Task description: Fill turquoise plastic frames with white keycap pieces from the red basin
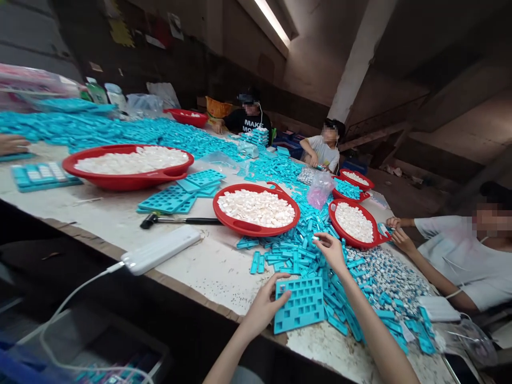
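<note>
The left hand point(266, 304) rests with spread fingers on a blue tray point(299, 305) at the tabletop point(200, 266) edge. The right hand point(330, 250) pinches a small piece above blue pieces point(292, 256). 3 red bowls point(256, 209) stand near, in a dim room.

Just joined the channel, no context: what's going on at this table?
A person seated at a long worktable steadies a turquoise plastic tray with square pockets with the left hand. The right hand reaches into a loose heap of small turquoise plastic pieces. Round red plastic basins of small white blocks sit just beyond. Three other people work along the far side. A white power bank and a black-headed hammer lie to the left.
</note>
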A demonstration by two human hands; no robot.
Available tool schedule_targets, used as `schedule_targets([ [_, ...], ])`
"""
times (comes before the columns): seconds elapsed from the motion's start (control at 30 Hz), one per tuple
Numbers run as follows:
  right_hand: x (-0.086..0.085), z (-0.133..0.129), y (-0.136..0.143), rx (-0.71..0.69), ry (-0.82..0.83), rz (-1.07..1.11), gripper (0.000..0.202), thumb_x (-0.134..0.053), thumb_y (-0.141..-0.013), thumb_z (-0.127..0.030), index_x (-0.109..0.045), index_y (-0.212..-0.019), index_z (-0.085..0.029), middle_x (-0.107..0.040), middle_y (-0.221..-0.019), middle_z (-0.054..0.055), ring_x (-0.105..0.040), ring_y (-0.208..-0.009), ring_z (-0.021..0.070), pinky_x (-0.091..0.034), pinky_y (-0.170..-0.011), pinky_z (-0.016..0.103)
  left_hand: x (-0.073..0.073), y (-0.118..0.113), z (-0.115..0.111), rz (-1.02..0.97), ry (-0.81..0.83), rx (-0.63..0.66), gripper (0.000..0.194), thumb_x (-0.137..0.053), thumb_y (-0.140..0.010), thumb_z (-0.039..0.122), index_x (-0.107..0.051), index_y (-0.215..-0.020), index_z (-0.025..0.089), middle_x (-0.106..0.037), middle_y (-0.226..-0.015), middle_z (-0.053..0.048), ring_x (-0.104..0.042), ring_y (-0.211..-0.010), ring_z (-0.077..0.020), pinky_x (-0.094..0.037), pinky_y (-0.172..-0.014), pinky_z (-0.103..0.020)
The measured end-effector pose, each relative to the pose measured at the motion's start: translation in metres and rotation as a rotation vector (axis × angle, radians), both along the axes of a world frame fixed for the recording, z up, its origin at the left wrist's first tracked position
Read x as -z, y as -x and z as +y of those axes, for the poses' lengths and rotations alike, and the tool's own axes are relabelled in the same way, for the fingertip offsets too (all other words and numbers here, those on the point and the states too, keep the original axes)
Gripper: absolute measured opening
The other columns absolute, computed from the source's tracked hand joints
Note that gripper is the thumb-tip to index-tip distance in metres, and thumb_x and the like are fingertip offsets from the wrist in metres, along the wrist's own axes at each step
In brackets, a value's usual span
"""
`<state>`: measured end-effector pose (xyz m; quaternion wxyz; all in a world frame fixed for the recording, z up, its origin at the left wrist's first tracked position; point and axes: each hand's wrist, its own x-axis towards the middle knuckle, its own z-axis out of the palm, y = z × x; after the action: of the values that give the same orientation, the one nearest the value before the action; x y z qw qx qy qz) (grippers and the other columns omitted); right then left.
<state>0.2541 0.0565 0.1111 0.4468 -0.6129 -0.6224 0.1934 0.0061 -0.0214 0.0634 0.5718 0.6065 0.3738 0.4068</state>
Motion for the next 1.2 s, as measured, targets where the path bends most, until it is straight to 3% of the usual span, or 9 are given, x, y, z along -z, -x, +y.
schedule_targets([
  [0.1, 0.002, -0.017, 0.012, -0.037, -0.055, 0.11, 0.039, -0.07, -0.082, -0.05, -0.071, -0.101, -0.016, -0.076, -0.099, 0.01, -0.075, -0.085, 0.0234, -0.061, -0.081, 0.036, -0.003, 0.0, 0.0, 0.003, 0.026, 0.026, 0.042, -0.064, -0.087, 0.042, -0.06, -0.123, 0.022, -0.07, -0.104, -0.005, -0.063, -0.083, -0.0215, -0.05, -0.073, -0.031],
  [0.23, 0.005, -0.044, 0.038, -0.119, -0.076, 0.218, 0.033, -0.072, -0.084, -0.046, -0.071, -0.102, -0.017, -0.077, -0.091, 0.008, -0.075, -0.077, 0.0224, -0.062, -0.075, 0.035, -0.005, -0.001, -0.001, 0.017, 0.036, 0.013, 0.045, -0.064, -0.086, 0.04, -0.058, -0.127, 0.022, -0.069, -0.108, -0.006, -0.063, -0.085, -0.0216, -0.05, -0.072, -0.03],
  [0.33, 0.009, -0.061, 0.057, -0.227, -0.131, 0.159, 0.022, -0.071, -0.087, -0.038, -0.074, -0.1, -0.021, -0.077, -0.092, 0.006, -0.073, -0.082, 0.0217, -0.06, -0.075, 0.034, 0.001, -0.003, 0.0, 0.025, 0.03, -0.026, 0.042, -0.065, -0.084, 0.039, -0.06, -0.123, 0.022, -0.067, -0.112, -0.007, -0.062, -0.086, -0.0214, -0.049, -0.071, -0.03],
  [0.47, 0.016, -0.075, 0.072, -0.368, -0.245, 0.0, 0.014, -0.072, -0.088, -0.033, -0.077, -0.098, -0.025, -0.076, -0.093, 0.005, -0.07, -0.09, 0.0218, -0.055, -0.084, 0.037, 0.011, -0.005, 0.003, 0.027, 0.036, -0.04, 0.044, -0.067, -0.081, 0.035, -0.061, -0.121, 0.017, -0.068, -0.103, -0.005, -0.062, -0.087, -0.0221, -0.05, -0.075, -0.032],
  [0.8, 0.028, -0.083, 0.071, -0.411, -0.284, -0.057, 0.011, -0.071, -0.091, -0.03, -0.074, -0.101, -0.025, -0.078, -0.097, 0.003, -0.072, -0.09, 0.0204, -0.049, -0.088, 0.038, 0.003, -0.005, 0.005, -0.088, 0.018, 0.066, 0.034, -0.063, -0.082, 0.025, -0.065, -0.115, 0.019, -0.068, -0.108, -0.006, -0.062, -0.099, -0.0225, -0.05, -0.083, -0.03],
  [0.97, 0.031, -0.08, 0.07, -0.424, -0.244, -0.036, 0.012, -0.071, -0.09, -0.032, -0.073, -0.099, -0.024, -0.077, -0.096, 0.004, -0.071, -0.092, 0.0207, -0.05, -0.091, 0.039, 0.001, -0.004, 0.002, -0.027, 0.03, 0.043, 0.03, -0.062, -0.086, 0.032, -0.064, -0.113, 0.019, -0.068, -0.106, -0.005, -0.064, -0.096, -0.023, -0.05, -0.078, -0.029],
  [1.2, 0.033, -0.08, 0.07, -0.477, -0.25, -0.028, 0.012, -0.069, -0.089, -0.027, -0.071, -0.101, -0.024, -0.076, -0.096, 0.004, -0.07, -0.091, 0.0205, -0.051, -0.088, 0.038, -0.002, 0.002, 0.001, -0.098, 0.041, 0.098, 0.035, -0.063, -0.087, 0.046, -0.065, -0.112, 0.021, -0.069, -0.107, -0.006, -0.063, -0.104, -0.0259, -0.048, -0.091, -0.033],
])
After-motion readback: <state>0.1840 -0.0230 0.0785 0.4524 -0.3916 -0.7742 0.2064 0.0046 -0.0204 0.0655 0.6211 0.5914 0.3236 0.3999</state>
